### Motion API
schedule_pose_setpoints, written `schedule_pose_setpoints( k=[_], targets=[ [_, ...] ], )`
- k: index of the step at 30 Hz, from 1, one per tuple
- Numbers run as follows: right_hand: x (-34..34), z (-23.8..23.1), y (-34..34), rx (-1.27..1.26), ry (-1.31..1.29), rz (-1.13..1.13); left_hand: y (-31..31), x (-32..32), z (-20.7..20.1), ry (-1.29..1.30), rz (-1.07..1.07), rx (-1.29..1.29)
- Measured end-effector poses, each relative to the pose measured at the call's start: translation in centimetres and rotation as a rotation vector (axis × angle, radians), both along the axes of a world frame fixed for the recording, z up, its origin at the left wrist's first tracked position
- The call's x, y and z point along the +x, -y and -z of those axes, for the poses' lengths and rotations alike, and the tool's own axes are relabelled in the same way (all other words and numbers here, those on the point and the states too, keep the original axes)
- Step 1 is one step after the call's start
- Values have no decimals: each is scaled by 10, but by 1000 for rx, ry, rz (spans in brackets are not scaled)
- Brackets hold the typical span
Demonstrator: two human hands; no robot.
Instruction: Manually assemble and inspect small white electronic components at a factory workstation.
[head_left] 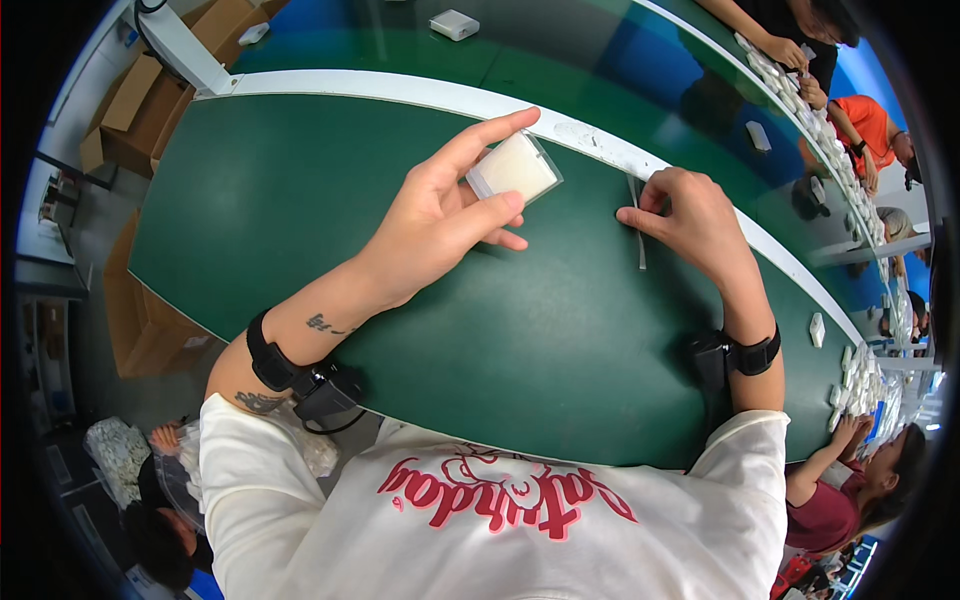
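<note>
My left hand (440, 205) holds a small flat white box (517, 168) in clear film between thumb and fingers, with the index finger stretched along its far side. The film sticks out past the box's right edge. Further right, my right hand (690, 215) is closed in a pinch on a narrow clear plastic strip (641, 248). One end of the strip hangs down below the thumb, and a part shows above it. Both hands are over the green tabletop (520, 330), close to its white far rail (400, 88).
Beyond the rail runs a green conveyor belt (590, 75) with a white box (454, 25) and another box (758, 136) on it. Several packs (858, 380) lie heaped at the right, by a co-worker (835, 500). Cardboard boxes (150, 300) stand at the left.
</note>
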State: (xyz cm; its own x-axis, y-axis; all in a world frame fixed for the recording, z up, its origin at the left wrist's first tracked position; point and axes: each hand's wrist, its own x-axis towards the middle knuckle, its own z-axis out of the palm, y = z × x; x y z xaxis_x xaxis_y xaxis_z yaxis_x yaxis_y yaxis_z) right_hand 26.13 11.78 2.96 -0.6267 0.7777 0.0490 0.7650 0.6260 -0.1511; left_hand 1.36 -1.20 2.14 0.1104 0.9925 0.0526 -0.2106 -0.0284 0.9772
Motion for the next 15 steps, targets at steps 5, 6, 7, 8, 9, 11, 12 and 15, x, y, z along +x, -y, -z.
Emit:
schedule_pose_setpoints(
  k=[5,6,7,8,9,11,12,15],
  targets=[
    [-8,2,4,-343,-570,-157,-2,2,8,-53,-68,127],
    [-10,-2,7,-346,-569,-157,-1,2,8,-63,-90,140],
    [-11,-12,13,-333,-611,-190,2,2,6,-78,-118,155],
    [-11,-20,19,-321,-653,-224,4,3,4,-82,-123,152],
    [-12,-23,24,-270,-665,-275,4,3,4,-130,-117,183],
    [-13,-20,28,-186,-642,-344,5,3,4,-177,-110,212],
    [-15,-19,30,-98,-619,-414,5,4,4,-182,-110,230],
    [-16,-19,33,-80,-582,-429,5,4,5,-188,-108,255]
  ],
)
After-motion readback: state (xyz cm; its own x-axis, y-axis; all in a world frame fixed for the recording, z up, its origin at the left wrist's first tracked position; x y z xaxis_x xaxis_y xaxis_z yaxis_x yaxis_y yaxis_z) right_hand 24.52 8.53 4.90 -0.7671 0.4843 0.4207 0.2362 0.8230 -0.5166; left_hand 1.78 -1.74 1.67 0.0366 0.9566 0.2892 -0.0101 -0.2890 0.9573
